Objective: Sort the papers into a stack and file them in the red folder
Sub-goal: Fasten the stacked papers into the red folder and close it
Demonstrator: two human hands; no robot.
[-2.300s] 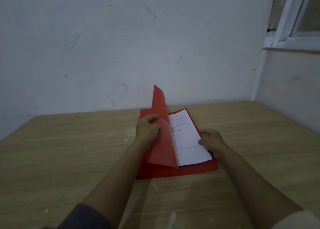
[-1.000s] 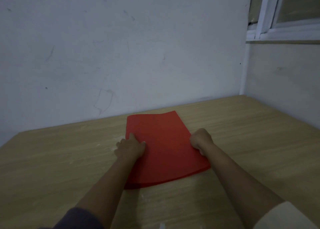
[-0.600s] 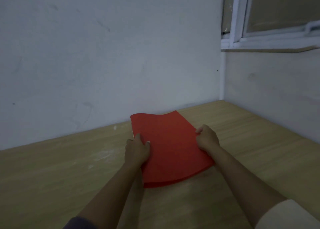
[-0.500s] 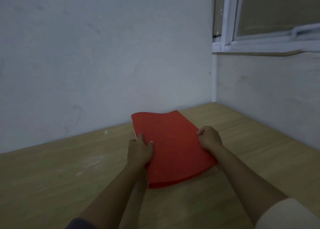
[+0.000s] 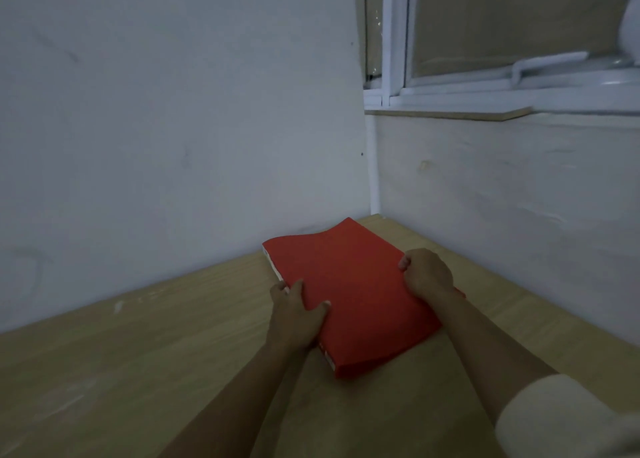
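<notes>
The red folder (image 5: 356,291) is closed, with its far corner near the corner of the room. A thin white edge of the papers (image 5: 273,265) shows along its left side. My left hand (image 5: 294,314) grips the folder's left edge, thumb on top of the cover. My right hand (image 5: 427,272) holds the right edge with curled fingers. The folder looks slightly lifted at its near end; the rest of the papers are hidden inside.
The wooden table (image 5: 138,353) runs into the corner where a white wall (image 5: 173,128) meets a side wall (image 5: 502,198). A window with a white frame (image 5: 450,90) sits above the side wall, at upper right.
The folder's cover was folded down over the papers and it is now closed. Both hands took its side edges and carried it to the right, toward the room's corner.
</notes>
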